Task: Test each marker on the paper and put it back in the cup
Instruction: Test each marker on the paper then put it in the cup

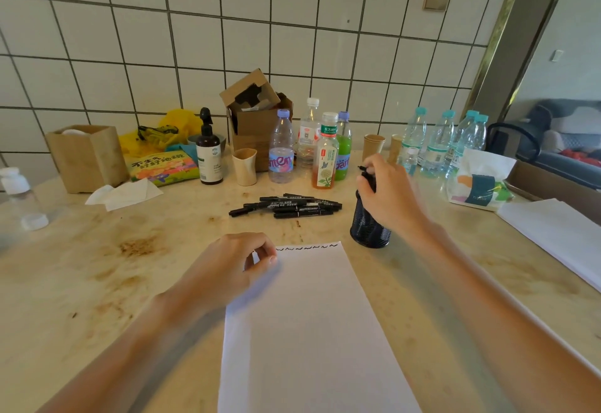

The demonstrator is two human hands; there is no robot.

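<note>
Two hands work over a white paper whose long axis runs away from the person on the tabletop; the left hand rests with loosely curled fingers on its far left corner, beside a row of black squiggles. Just beyond, the right hand pinches a black marker, held nearly upright over the black mesh cup. Farther back, a heap of black markers lies mostly crosswise, with bottles behind.
</note>
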